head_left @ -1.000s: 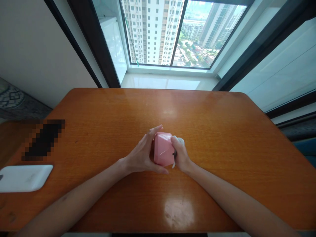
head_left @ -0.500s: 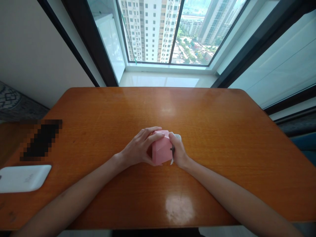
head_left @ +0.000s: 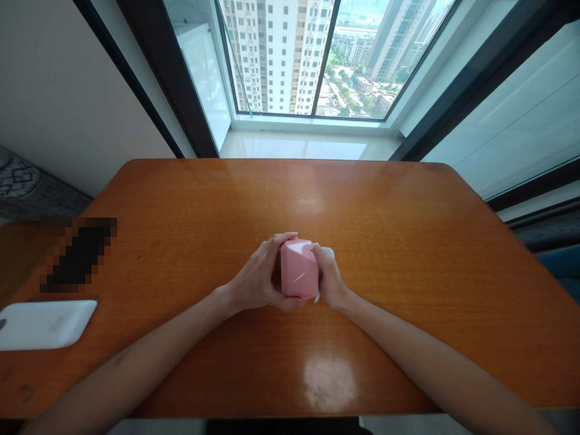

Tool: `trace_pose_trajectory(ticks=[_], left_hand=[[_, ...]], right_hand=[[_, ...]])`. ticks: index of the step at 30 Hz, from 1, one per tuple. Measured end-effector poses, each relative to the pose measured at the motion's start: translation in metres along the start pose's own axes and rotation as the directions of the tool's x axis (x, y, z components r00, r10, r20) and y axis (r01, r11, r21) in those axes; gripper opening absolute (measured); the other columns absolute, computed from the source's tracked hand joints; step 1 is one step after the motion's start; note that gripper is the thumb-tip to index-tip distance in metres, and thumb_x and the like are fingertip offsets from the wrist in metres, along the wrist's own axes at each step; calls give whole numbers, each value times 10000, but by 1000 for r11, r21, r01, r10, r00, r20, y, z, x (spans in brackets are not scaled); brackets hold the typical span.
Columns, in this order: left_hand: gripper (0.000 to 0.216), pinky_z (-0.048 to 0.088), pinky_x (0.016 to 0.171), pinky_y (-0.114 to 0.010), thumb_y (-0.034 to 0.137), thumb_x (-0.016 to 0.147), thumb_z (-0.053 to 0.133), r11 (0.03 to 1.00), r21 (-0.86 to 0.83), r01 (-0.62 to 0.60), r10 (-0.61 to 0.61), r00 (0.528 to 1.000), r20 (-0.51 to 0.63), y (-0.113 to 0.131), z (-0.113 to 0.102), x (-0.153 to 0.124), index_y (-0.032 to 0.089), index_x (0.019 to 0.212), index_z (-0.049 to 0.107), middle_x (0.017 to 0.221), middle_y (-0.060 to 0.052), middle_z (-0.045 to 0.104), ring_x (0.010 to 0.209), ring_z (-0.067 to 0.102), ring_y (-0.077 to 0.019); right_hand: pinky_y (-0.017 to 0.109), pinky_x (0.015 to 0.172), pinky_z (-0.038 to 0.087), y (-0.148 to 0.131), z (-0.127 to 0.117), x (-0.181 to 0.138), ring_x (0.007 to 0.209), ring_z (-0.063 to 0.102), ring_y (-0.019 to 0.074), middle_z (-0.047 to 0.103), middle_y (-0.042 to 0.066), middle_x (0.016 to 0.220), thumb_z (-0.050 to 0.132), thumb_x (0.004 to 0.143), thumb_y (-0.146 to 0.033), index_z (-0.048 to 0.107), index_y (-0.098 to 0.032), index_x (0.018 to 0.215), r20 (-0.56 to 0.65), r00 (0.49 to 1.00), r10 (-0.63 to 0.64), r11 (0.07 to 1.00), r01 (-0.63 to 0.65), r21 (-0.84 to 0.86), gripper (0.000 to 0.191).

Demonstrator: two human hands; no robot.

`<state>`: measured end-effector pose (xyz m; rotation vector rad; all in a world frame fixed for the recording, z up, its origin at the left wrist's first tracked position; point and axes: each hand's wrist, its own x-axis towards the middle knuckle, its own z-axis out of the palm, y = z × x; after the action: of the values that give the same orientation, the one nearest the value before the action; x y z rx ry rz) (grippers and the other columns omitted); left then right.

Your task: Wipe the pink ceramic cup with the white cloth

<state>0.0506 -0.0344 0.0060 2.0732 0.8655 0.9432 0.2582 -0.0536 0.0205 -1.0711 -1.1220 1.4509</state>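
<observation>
A small pink faceted block point(head_left: 299, 270) with glossy angled sides is held between my two hands, over the middle of the table. My left hand point(head_left: 258, 278) curves round its left side, fingertips at the far top edge and thumb along the near lower edge. On the right, my right hand point(head_left: 333, 281) is closed on a whitish piece point(head_left: 330, 251) at the block's right side, with its thumb at the block's upper right edge. Bits of that piece show above and below the hand. How it joins the block is hidden.
A brown wooden table point(head_left: 408, 241) spreads under my arms. At its left lie a white flat device point(head_left: 45, 325) and a pixelated dark patch point(head_left: 79, 257). Beyond the far edge is a window point(head_left: 281, 60) with tall buildings outside.
The pink block has turned, showing different facets. My left fingers have shifted from its top to the far edge, and the left thumb shows more in front. The right hand has barely moved.
</observation>
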Motion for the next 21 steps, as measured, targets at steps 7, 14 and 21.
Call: trace_pose_trajectory(ticks=[7, 14, 21], left_hand=[[1457, 526, 1251, -665, 713, 636, 1039, 936, 180, -303, 304, 952, 19, -4, 1, 2, 361, 1769, 192, 1768, -231, 389, 1589, 502, -472], [1191, 559, 1201, -602, 670, 698, 995, 926, 274, -262, 279, 960, -27, 10, -4, 7, 282, 1633, 368, 1557, -198, 622, 1433, 652, -423], [1101, 615, 1051, -558, 612, 648, 976, 995, 93, 26, -22, 999, -44, 25, -2, 5, 285, 1544, 424, 1418, -143, 693, 1197, 738, -370]], right_hand=[[283, 533, 344, -2, 2, 1, 586, 343, 119, 459, -19, 645, 647, 930, -818, 596, -199, 705, 0, 1000, -16, 1000, 16, 4, 661], [291, 571, 368, 1, 0, 4, 621, 367, 132, 476, -12, 678, 648, 946, -794, 604, -203, 728, -15, 1000, -26, 1000, 26, 1, 632], [285, 556, 381, 7, -1, 0, 626, 438, 141, 529, 3, 690, 677, 883, -862, 657, -192, 746, 14, 999, -45, 999, 45, -25, 684]])
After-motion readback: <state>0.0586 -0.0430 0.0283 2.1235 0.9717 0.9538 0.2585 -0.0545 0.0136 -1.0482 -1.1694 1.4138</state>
